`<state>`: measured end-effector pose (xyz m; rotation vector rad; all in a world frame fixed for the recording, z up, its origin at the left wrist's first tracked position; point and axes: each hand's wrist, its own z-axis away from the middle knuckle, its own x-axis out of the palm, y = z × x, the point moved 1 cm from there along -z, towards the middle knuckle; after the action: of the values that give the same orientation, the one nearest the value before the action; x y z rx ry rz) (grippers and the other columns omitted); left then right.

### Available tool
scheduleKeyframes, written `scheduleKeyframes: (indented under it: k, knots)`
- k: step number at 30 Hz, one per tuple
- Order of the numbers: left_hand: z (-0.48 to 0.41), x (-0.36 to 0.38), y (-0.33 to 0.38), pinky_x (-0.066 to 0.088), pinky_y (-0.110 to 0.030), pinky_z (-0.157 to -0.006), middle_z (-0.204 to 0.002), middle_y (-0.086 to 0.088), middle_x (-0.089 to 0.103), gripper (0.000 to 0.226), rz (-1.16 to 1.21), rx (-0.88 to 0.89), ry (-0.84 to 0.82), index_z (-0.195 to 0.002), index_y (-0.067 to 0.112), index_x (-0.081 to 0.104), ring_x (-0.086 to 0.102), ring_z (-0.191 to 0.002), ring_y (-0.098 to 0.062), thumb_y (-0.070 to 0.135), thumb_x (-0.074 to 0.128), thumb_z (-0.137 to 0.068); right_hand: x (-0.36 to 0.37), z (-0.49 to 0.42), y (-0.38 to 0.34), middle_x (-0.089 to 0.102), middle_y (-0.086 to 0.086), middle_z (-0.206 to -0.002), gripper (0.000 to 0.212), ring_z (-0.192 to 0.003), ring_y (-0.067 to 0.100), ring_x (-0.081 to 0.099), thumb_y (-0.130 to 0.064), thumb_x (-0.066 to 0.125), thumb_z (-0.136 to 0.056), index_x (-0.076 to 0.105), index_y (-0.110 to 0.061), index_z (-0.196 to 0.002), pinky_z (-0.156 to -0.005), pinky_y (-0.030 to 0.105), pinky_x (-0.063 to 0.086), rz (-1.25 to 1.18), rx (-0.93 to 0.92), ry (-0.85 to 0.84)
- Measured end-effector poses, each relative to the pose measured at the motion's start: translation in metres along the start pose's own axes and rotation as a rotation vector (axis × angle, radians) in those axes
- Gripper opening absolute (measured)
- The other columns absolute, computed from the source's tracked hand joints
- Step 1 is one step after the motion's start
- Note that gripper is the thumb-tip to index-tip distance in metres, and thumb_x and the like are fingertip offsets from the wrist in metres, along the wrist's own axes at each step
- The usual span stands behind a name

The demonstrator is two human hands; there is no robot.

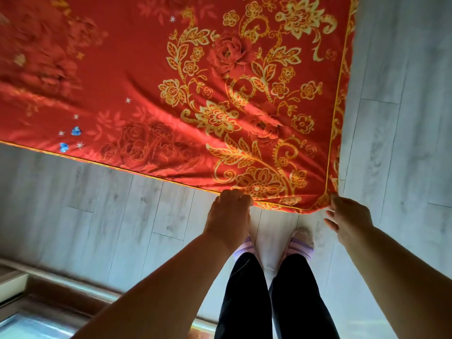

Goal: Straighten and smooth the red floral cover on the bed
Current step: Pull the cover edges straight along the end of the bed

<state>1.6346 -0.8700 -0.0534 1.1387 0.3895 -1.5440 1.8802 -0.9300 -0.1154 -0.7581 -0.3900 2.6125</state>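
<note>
Over pale plank floor [97,204]: wrinkled red floral cover [146,81] spread on bed; left hand [228,214] and right hand [349,218] pinching cover's corner edge.

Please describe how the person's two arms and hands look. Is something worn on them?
Both forearms are bare, with no sleeve in view. The left hand and the right hand wear no gloves. No ring, watch or bracelet can be seen on either hand or wrist. The nails seem short, though blur hides details.
</note>
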Motion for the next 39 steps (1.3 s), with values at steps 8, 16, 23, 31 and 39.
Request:
scheduleKeyframes:
  k: [8,16,23,31,39]
  knots:
    - [-0.012,-0.003,0.010,0.041,-0.039,-0.101,-0.132,-0.008,0.048,0.033,-0.023,-0.032,0.047,-0.122,0.015,0.055,0.040,-0.125,-0.029,0.017,0.050,-0.090,0.027,0.006,-0.055,0.070,0.013,-0.092,0.049,-0.095,0.034,0.066,-0.052,0.050,-0.088,0.069,-0.009,-0.104,-0.089,0.052,0.053,0.208,-0.330,0.006]
    - [-0.019,-0.001,0.012,0.040,-0.039,-0.101,-0.132,-0.007,0.048,0.031,-0.056,-0.035,0.023,-0.119,0.016,0.056,0.040,-0.123,-0.028,0.019,0.050,-0.089,0.022,-0.011,-0.050,0.064,0.012,-0.084,0.043,-0.084,0.026,0.058,-0.040,0.051,-0.090,0.066,-0.002,-0.101,-0.093,0.051,0.051,0.171,-0.224,-0.015]
    - [-0.034,-0.012,0.010,0.038,-0.038,-0.103,-0.132,-0.008,0.049,0.034,-0.060,-0.027,0.060,-0.123,0.015,0.054,0.039,-0.124,-0.028,0.020,0.050,-0.090,0.038,-0.013,-0.121,0.060,0.013,-0.077,0.040,-0.069,0.026,0.054,-0.042,0.043,-0.094,0.064,-0.008,-0.085,-0.045,0.015,0.034,0.225,-0.462,0.097]
    - [-0.042,-0.020,0.004,0.035,-0.037,-0.107,-0.133,-0.006,0.047,0.034,-0.049,-0.038,0.082,-0.124,0.016,0.054,0.038,-0.125,-0.027,0.021,0.050,-0.090,0.034,-0.037,-0.131,0.067,0.018,-0.113,0.039,-0.095,0.029,0.065,-0.035,0.054,-0.089,0.063,-0.007,-0.113,-0.087,0.045,0.054,0.055,-0.211,0.054]
    - [-0.042,-0.039,0.007,0.037,-0.038,-0.106,-0.131,-0.010,0.049,0.035,-0.048,-0.058,0.084,-0.123,0.013,0.055,0.039,-0.125,-0.029,0.018,0.049,-0.089,0.028,-0.014,-0.139,0.045,0.010,-0.141,0.041,-0.109,0.027,0.056,-0.037,0.041,-0.096,0.041,-0.028,-0.136,-0.075,0.033,0.048,0.346,-0.530,0.099]
